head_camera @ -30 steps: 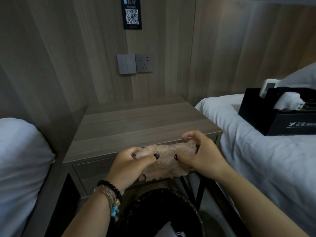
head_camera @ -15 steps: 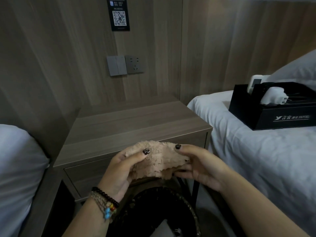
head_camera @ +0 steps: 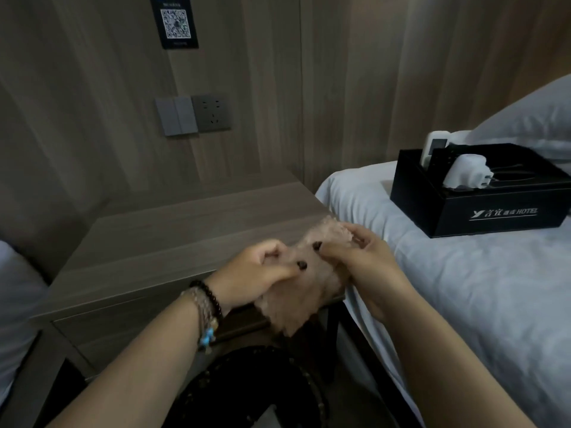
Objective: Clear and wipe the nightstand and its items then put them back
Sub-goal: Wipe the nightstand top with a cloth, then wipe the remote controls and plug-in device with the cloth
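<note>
Both hands have carried the cloth [head_camera: 309, 282] up and toward the right of the frame since the earlier views — it now hangs over the front right corner of the nightstand [head_camera: 173, 242], low centre of frame, instead of sitting in front of the drawer. Left hand [head_camera: 256, 270] pinches its left edge between thumb and curled fingers; right hand [head_camera: 364, 257] pinches the upper right edge, so each grip is closed on fabric. Cloth is fluffy, tan, limp — lower part droops freely above the dark bin [head_camera: 247, 387] at bottom centre.

Handling judgement: very light, soft, no stiffness, will not slip much thanks to the pile, nothing fragile. Likely best taken bunched in one palm for wiping, or held by two corners to refold it.

Nightstand top shows bare wood. Black hotel box [head_camera: 482, 193] with a white plug adapter [head_camera: 460, 174] and a remote [head_camera: 434, 146] sits on the bed [head_camera: 463, 288] at right, well apart from the table — these probably get wiped and returned later.
</note>
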### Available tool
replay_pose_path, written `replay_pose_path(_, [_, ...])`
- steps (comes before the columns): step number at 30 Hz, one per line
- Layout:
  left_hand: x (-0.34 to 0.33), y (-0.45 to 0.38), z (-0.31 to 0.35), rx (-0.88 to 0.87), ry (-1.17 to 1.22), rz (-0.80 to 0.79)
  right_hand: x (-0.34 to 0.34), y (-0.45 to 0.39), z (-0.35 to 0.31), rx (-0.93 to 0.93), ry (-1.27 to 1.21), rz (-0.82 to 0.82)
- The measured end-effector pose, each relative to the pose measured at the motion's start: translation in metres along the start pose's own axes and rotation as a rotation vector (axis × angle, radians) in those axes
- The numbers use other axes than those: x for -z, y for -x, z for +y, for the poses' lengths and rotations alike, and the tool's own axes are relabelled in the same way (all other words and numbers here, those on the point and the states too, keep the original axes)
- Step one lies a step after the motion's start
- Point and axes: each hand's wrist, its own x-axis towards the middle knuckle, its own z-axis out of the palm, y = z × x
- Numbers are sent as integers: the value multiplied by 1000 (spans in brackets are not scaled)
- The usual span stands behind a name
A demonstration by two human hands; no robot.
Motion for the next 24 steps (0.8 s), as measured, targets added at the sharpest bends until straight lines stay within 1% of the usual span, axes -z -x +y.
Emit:
replay_pose_path(3, [0, -33, 26, -27, 25, 101, 13, -13, -7, -34, -134, 91])
replay_pose_path(7, [-5, -72, 42, 0, 263, 221, 22, -24, -6, -150, -141, 141])
replay_pose_path(8, [-8, -81, 40, 21, 287, 269, 23, -25, -6, -175, -132, 141])
replay_pose_path(9, [-11, -88, 37, 51, 262, 320, 24, -25, -6, -187, -128, 138])
replay_pose_path(10, [-13, -94, 32, 84, 175, 367, 24, -26, -6, -194, -125, 136])
replay_pose_path(12, [-18, -100, 21, 140, -72, 437, 25, -27, -8, -213, -119, 122])
replay_pose_path(15, [-18, -102, 7, 176, -370, 549, 24, -28, -10, -243, -99, 123])
replay_pose_path(18, [-17, -105, 7, 204, -649, 544, 27, -29, -10, -250, -135, 142])
replay_pose_path(20, [-19, -106, 15, 235, -733, 549, 31, -29, -11, -257, -183, 168])
replay_pose_path(21, [-21, -106, 20, 222, -765, 569, 34, -28, -13, -257, -223, 189])
replay_pose_path(23, [-30, -107, 37, 95, -795, 597, 42, -28, -14, -235, -306, 249])
replay_pose_path(24, [-38, -109, 46, 13, -762, 590, 48, -30, -15, -217, -345, 286])
